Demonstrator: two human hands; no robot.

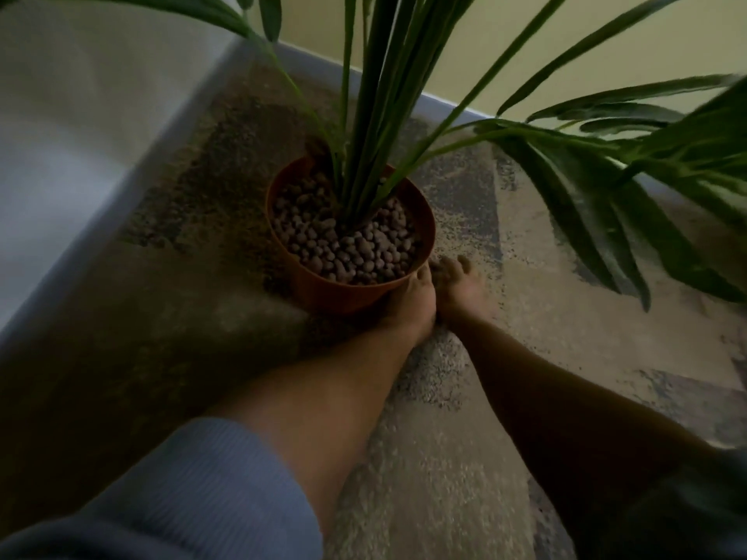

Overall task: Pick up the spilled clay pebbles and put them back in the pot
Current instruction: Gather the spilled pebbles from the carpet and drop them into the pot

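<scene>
The pot (323,295) looks like smooth orange-brown plastic with a matt finish. Inside it, the clay pebbles (355,246) are rough, dull and grey-brown. Under the pot lies a carpet (444,458) of coarse, speckled pile. Nearest the camera, a sleeve (194,491) is ribbed blue knit cloth.

— What is on the floor?
— A soft, speckled beige and brown carpet (456,470) with darker grey patches.
— What is behind it?
— A white baseboard (60,272) runs along the carpet's edge. It meets a pale yellow-green wall (444,46) in the corner.
— And the green stuff?
— A tall plant with long dark green leaves (598,187). Its thin stems (376,127) go straight up, and the leaves hang out over the carpet to the right.
</scene>
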